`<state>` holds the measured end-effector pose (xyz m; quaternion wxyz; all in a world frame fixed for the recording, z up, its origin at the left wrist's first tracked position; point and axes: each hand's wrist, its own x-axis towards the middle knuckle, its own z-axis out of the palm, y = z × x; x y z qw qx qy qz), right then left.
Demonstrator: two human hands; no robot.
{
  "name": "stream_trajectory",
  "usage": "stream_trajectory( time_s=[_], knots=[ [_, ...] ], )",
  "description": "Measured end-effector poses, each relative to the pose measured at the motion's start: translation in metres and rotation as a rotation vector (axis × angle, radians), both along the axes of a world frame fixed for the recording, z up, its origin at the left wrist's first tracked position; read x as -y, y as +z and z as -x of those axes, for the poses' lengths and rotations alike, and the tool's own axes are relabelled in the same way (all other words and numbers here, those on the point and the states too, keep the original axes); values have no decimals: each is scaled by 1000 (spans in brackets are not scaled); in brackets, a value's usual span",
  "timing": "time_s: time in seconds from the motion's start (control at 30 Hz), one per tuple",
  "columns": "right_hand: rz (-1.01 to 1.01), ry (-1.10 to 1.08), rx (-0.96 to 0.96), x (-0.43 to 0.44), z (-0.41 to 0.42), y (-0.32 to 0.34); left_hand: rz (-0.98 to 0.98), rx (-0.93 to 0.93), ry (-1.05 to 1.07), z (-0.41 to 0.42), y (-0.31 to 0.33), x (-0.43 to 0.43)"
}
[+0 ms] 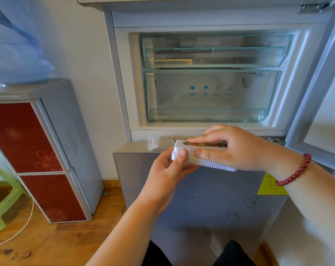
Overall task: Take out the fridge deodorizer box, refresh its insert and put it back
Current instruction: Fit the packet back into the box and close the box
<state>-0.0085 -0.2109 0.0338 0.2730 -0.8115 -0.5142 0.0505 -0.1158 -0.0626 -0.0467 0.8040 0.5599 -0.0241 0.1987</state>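
The white slotted deodorizer box point(184, 150), with a coloured label on its top, is held in front of the open fridge compartment. My left hand point(168, 169) grips its left end from below, thumb on the front slots. My right hand point(233, 148) covers the top and right part, fingers on the lid, thumb on the front. A small white sachet point(159, 144) lies on the top edge of the lower fridge door point(210, 198), just behind the box's left end.
The open compartment holds two clear drawers point(210, 96); its door point(327, 93) swings out at the right. A red-fronted water dispenser point(48, 150) stands at the left, a green stool point(2, 198) beside it. A white cable runs over the wooden floor point(48, 244).
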Motion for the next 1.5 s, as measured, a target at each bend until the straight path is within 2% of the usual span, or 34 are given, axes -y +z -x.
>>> stream_trajectory(
  time_s=[0.3, 0.53, 1.23, 1.5],
  knots=[
    [-51, -14, -10, -3, 6, -3, -45, 0, 63, -4, -3, 0],
    [6, -45, 21, 1, 8, 1, -13, 15, 40, -4, -6, -1],
    [-135, -44, 82, 0, 9, -6, 32, 63, 23, -3, -1, -1],
    [-103, -6, 21, -1, 8, -5, 37, 50, 14, -3, -1, -1]
  ],
)
